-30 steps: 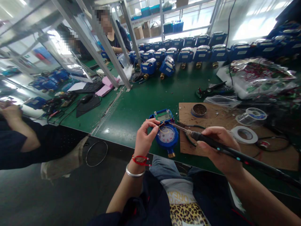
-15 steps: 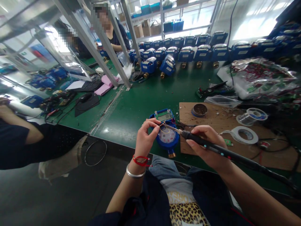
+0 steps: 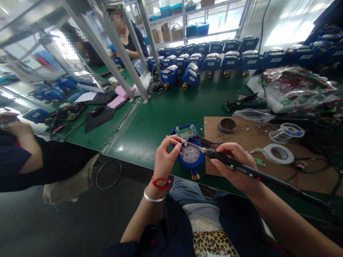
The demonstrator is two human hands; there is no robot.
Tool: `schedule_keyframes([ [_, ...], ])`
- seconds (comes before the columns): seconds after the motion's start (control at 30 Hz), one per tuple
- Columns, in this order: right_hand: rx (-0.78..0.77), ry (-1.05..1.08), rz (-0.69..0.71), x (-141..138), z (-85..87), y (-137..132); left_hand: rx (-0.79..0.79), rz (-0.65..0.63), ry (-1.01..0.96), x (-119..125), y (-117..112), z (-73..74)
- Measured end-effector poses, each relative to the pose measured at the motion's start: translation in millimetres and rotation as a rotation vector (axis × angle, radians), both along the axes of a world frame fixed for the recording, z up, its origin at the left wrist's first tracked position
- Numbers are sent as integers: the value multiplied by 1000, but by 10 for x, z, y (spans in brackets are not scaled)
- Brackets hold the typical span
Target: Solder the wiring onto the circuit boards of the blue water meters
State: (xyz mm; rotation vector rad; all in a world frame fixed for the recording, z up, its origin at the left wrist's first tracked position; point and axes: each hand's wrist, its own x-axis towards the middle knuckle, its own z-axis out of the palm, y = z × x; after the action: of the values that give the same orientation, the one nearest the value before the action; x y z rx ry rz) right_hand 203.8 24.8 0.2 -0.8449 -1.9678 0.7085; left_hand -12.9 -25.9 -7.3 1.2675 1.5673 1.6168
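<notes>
A blue water meter [image 3: 190,157] lies on the green bench, its round dial facing up and its brass fitting toward me. At its far end a small display [image 3: 187,133] on a circuit board is exposed. My right hand [image 3: 238,166] is closed around a black soldering iron [image 3: 222,156], whose tip reaches over the meter. Just left of that tip, my left hand [image 3: 170,151] pinches a thin yellowish wire [image 3: 184,149] that loops above the dial. A wisp of smoke appears around the tip, where the exact contact point is too small to make out.
On the cardboard [image 3: 214,125] at right are a round tin [image 3: 227,125], a solder spool [image 3: 286,132] and a white tape roll [image 3: 278,154]. Bagged circuit boards [image 3: 297,85] lie behind. Rows of blue meters [image 3: 211,61] line the back. Co-workers sit at left and beyond the metal posts.
Pale smoke now shows at the iron's tip. My hands have stayed almost still. At the far left, a co-worker's hand has come up farther into view.
</notes>
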Motion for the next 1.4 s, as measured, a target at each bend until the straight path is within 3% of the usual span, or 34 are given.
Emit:
schedule_keyframes([
  [0.33, 13, 75, -50, 75, 29, -31, 15, -2, 28, -7, 4, -16],
  [0.7, 14, 98, -186, 301, -39, -5, 5, -5, 21, -9, -2, -8],
  [0.83, 63, 147, -298, 459, -55, 86, -1, 6, 33, -8, -1, -14],
  [1.0, -34, 346, -566, 828, -113, 421, 4, 12, 17, -3, 6, -38],
  [1.17, -79, 537, -794, 1429, -137, 804, 7, 39, -3, -18, 36, -77],
  [1.4, -140, 373, -1066, 2027, -197, 1040, -5, 45, -16, -15, 34, -68],
])
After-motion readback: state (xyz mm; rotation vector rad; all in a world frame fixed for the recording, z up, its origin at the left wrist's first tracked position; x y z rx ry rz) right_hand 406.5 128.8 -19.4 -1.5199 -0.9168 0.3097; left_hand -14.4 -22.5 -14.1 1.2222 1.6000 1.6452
